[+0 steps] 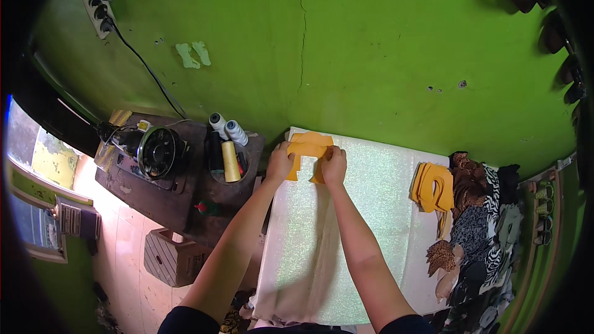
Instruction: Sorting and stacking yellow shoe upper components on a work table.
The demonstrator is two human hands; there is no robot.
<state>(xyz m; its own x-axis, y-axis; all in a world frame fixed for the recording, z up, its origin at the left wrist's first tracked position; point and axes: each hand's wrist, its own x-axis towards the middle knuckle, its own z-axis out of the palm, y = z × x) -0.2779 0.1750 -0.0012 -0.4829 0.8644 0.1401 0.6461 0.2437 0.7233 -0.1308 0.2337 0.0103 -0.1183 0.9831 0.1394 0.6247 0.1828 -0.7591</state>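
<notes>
At the far edge of a shimmering white sheet of fabric, a yellow-orange U-shaped cut piece is between my two hands. My left hand has its fingers closed on the piece's left side. My right hand pinches its right side. More yellow material shows below and behind it, and I cannot tell how many layers there are. Several matching yellow cut pieces, with oval openings, lie stacked toward the right edge of the fabric.
Leopard, zebra-striped and dark cut pieces pile up along the right. To the left stands a dark worktable with a sewing machine and thread cones. A crate sits on the floor below. The green wall rises behind the fabric.
</notes>
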